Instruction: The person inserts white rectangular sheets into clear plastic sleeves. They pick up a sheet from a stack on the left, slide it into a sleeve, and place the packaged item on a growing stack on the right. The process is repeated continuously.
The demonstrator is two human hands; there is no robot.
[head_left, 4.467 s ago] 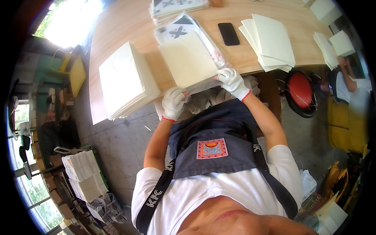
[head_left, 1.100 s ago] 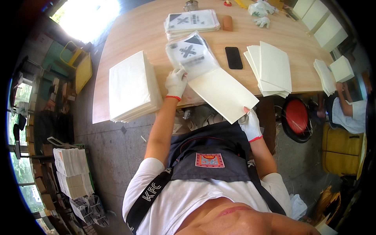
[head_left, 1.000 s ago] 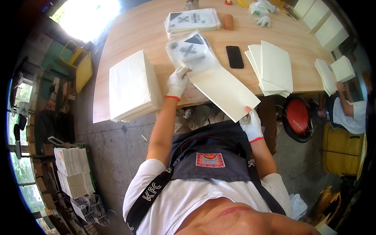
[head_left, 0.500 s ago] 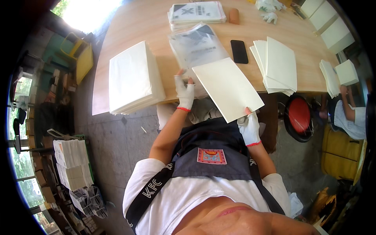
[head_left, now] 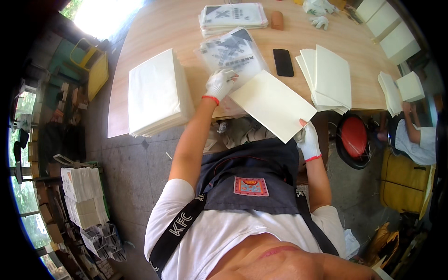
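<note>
A cream, booklet-like stack of paper [head_left: 275,105] slants over the table's front edge. My right hand [head_left: 308,140], in a white glove with bare fingertips, grips it by the lower right corner, thumb on top. Its far left end lies against a clear plastic bag [head_left: 242,60] with dark print, flat on the table. My left hand [head_left: 221,85], gloved the same way, is on the bag's near part with fingers bent and closed on the film; the palm hides the exact grip. Whether the paper's end is inside the bag, I cannot tell.
A tall white paper stack [head_left: 156,91] stands left, fanned cream booklets [head_left: 332,77] right. Behind are a phone [head_left: 283,62], a pile of printed bags [head_left: 233,16], a brown block [head_left: 276,21] and a spare glove [head_left: 319,22]. A red stool [head_left: 353,135] and another person's arm [head_left: 413,123] are at right.
My left hand has moved up and turned over onto the bag, its fingers closing. The bag's print now shows more plainly. My right hand has shifted slightly right and up with the paper.
</note>
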